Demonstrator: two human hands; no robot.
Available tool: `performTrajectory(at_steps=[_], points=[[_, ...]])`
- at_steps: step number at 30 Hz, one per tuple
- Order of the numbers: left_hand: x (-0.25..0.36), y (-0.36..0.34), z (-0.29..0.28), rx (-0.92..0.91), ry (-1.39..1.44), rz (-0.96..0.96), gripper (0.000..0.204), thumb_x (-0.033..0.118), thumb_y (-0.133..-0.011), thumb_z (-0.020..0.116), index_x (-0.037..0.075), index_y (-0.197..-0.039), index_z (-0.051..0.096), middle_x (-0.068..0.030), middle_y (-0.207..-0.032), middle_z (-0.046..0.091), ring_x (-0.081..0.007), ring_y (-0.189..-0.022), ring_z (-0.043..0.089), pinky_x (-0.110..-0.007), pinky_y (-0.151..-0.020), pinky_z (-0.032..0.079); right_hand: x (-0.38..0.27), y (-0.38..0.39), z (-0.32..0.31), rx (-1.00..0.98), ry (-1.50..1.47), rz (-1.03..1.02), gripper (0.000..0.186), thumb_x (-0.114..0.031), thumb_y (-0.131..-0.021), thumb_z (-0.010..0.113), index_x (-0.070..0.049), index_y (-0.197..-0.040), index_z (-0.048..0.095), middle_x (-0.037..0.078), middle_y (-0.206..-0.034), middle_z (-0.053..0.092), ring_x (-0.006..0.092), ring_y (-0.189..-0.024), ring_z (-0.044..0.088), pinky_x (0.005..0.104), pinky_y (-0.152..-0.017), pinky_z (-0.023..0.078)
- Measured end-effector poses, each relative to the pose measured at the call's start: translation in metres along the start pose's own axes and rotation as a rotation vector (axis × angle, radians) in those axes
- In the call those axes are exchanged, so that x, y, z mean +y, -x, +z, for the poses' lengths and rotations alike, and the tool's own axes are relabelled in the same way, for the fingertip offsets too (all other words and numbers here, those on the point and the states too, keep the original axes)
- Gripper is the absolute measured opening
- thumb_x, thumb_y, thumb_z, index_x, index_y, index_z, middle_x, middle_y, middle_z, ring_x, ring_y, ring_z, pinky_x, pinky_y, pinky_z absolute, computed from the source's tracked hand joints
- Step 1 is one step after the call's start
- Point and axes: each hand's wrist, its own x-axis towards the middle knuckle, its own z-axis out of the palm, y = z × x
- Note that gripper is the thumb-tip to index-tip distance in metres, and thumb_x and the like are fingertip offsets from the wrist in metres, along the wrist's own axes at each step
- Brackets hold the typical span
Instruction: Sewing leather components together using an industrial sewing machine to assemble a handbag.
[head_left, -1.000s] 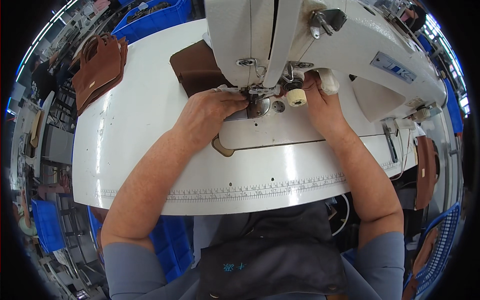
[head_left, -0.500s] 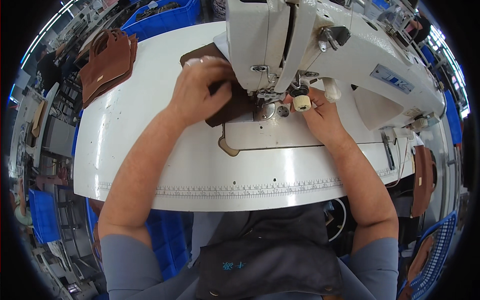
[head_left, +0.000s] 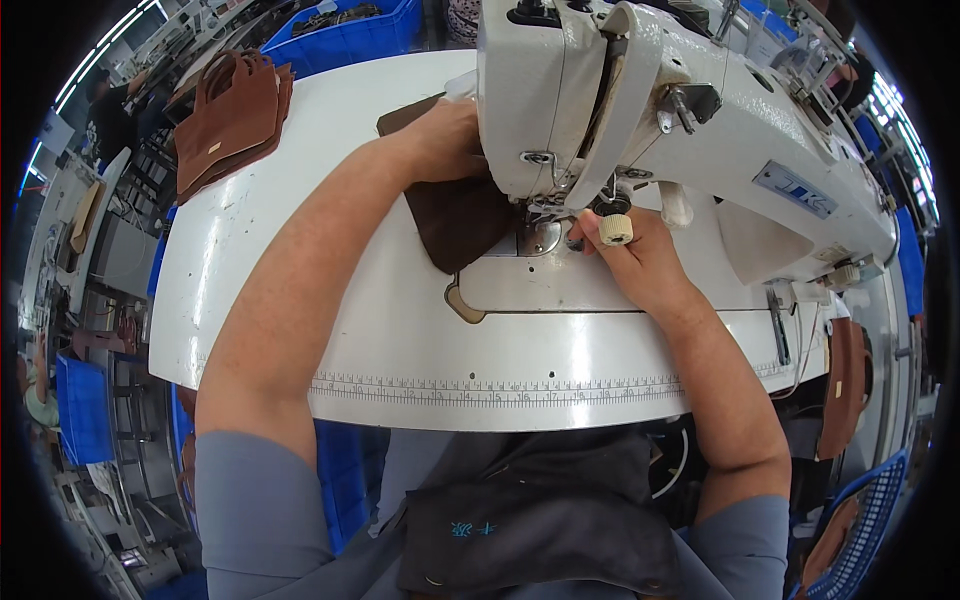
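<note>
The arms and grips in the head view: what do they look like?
Bare human forearms, no cables or markings showing, below short grey-blue sleeves that end near the elbows. The left grip and right grip are ungloved hands with no watch or bracelet visible. The sewing machine partly hides the left one, so a ring can't be ruled out.

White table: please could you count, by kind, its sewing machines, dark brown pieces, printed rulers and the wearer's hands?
Sewing machine: 1
Dark brown piece, partly hidden: 1
Printed ruler: 1
Left hand and right hand: 2
Total: 5
</note>
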Motion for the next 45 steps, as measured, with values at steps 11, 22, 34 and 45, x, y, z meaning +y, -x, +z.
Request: performTrajectory(at_steps=[11, 22, 34, 45], points=[[-0.019, 0.018, 0.018, 0.248, -0.607, 0.119, 0.015, 0.014, -0.095, 0.056, 0.015, -0.101, 0.070, -0.0023, -0.095, 0.074, -0.0216, -0.093, 0.071, -0.040, -0.078, 0.048, -0.003, 0.006, -0.002, -0.007, 0.015, 0.033, 0.040, -0.034, -0.106, 0.058, -0.001, -0.090, 0.073, 0.002, -0.072, 0.063, 0.0103, -0.071, 0.057, 0.0278, -0.066, 0.046], [0.084, 0.208, -0.046, 0.139, -0.906, -0.396, 0.037, 0.041, -0.093, 0.065, 0.005, -0.089, 0.073, -0.0080, -0.093, 0.073, -0.0238, -0.088, 0.069, -0.046, -0.098, 0.047, -0.013, 0.006, 0.004, -0.119, 0.145, 0.059, 0.031, -0.031, -0.101, 0.065, -0.002, -0.101, 0.075, 0.010, -0.074, 0.065, 0.0185, -0.066, 0.059, 0.0326, -0.066, 0.049], [0.144, 0.223, -0.005, 0.224, -0.647, -0.297, 0.036, 0.039, -0.093, 0.070, 0.004, -0.087, 0.072, -0.0119, -0.104, 0.074, -0.0229, -0.089, 0.071, -0.039, -0.080, 0.051, -0.081, 0.029, 0.076, -0.263, 0.320, -0.207, 0.045, -0.043, -0.088, 0.077, -0.005, -0.109, 0.067, 0.010, -0.101, 0.065, 0.0277, -0.094, 0.064, 0.0380, -0.085, 0.053], [0.139, 0.173, -0.015, 0.141, -0.227, -0.135, 0.042, 0.015, -0.083, 0.076, 0.010, -0.123, 0.065, -0.0064, -0.143, 0.058, -0.0303, -0.129, 0.057, -0.046, -0.109, 0.043, -0.088, 0.039, 0.089, -0.207, 0.442, -0.157, 0.054, -0.047, -0.074, 0.085, -0.008, -0.102, 0.062, 0.010, -0.096, 0.064, 0.0304, -0.096, 0.064, 0.0419, -0.082, 0.048]])
